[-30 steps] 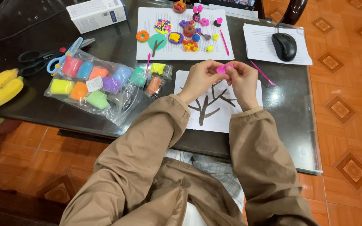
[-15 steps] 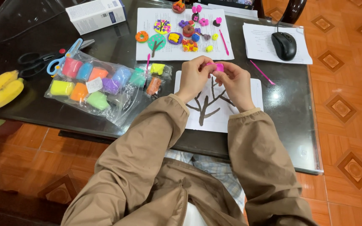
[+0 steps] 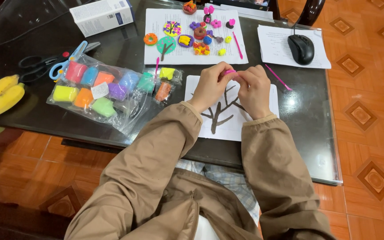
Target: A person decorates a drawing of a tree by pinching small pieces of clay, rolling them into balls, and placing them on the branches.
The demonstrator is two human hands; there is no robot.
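Both hands [image 3: 234,86] pinch pink clay bit [image 3: 229,72] above tree drawing sheet [image 3: 221,118].

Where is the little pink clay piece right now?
In the head view, the pink clay piece is pinched between the left hand and right hand, above the tree drawing.
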